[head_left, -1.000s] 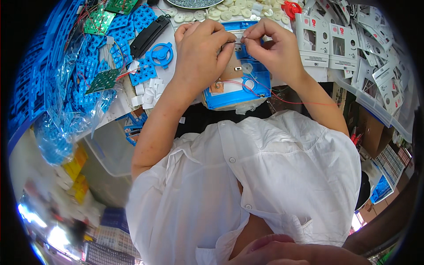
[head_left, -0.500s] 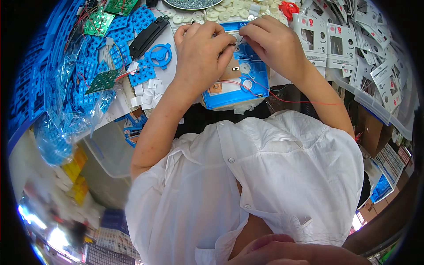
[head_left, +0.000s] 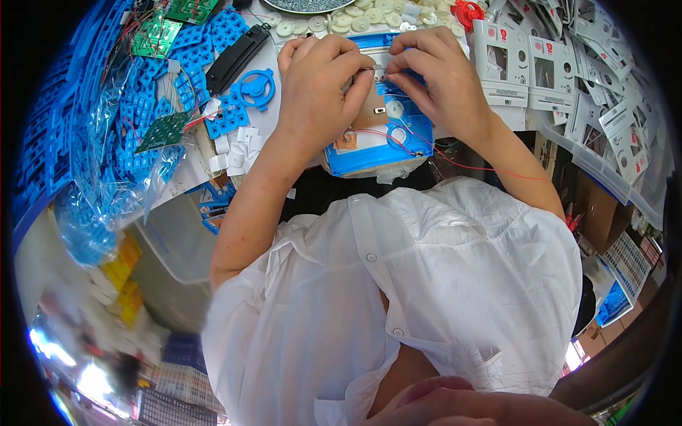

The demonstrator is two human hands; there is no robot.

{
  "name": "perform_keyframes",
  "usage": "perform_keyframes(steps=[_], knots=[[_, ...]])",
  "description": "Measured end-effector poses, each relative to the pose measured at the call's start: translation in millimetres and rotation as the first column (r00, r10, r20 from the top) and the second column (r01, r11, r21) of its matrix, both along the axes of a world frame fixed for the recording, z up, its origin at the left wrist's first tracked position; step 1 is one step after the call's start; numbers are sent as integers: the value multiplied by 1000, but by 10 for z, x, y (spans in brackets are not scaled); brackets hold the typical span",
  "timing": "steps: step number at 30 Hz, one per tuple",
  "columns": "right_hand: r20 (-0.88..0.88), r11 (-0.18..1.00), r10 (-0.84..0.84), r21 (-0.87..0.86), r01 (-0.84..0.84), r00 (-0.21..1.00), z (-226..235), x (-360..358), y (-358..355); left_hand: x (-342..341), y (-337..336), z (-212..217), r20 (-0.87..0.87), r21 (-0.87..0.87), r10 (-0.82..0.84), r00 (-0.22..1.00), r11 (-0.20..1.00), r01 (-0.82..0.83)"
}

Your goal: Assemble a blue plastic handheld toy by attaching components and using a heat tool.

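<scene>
A blue plastic casing (head_left: 355,165) lies open on the table in front of me, with a brown board (head_left: 371,117), a white disc (head_left: 393,108) and thin red wires (head_left: 376,132) in it. My left hand (head_left: 320,89) is over its left side, thumb and forefinger pinched on something small and thin that the fingers mostly cover. Across from it, at the casing's upper right, my right hand (head_left: 444,85) has its fingers curled and thumb bent in near the left fingertips. Whatever it grips is too small to make out. One red wire trails right, over my right forearm.
Blue plastic parts (head_left: 153,92) are heaped at left with green circuit boards (head_left: 156,37). A black strip-shaped part (head_left: 238,60) and a blue ring part (head_left: 254,89) lie nearer. Cream discs (head_left: 362,18) line the back. A clear bin (head_left: 604,167) at right holds white printed panels (head_left: 543,74).
My right hand has shifted slightly, its thumb now lower and farther from the forefinger. The left hand has moved a little left. The trailing red wire hangs slightly lower.
</scene>
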State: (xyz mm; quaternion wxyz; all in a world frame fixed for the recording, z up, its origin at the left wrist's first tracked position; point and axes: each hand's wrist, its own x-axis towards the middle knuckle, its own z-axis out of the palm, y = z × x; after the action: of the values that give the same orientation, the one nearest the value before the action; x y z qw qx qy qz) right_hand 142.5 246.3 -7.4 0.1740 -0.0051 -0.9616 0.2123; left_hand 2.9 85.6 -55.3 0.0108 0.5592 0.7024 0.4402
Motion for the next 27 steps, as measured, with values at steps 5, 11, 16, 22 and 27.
perform_keyframes(steps=[5, 11, 16, 22, 27], knots=[[107, 999, -44, -24, 47, 993, 6, -25, -45, 1, 0, 14, -15, -12, 11, 1000, 1000, -12], [126, 999, -32, 40, 27, 991, -35, -45, -44, 8, 6, 1, -17, -4, 22, 1000, 1000, -22], [102, 998, -13, 59, 7, 995, -33, -30, -65, 11, 9, -9, -21, 6, 27, 999, 1000, -27], [52, 991, 57, 116, -63, 997, 51, 102, -110, 13, 18, -44, -20, 29, 31, 999, 999, -31], [105, 986, 62, 149, -78, 993, 65, 151, -150, 16, -3, -5, -47, 6, 25, 999, 1000, -24]])
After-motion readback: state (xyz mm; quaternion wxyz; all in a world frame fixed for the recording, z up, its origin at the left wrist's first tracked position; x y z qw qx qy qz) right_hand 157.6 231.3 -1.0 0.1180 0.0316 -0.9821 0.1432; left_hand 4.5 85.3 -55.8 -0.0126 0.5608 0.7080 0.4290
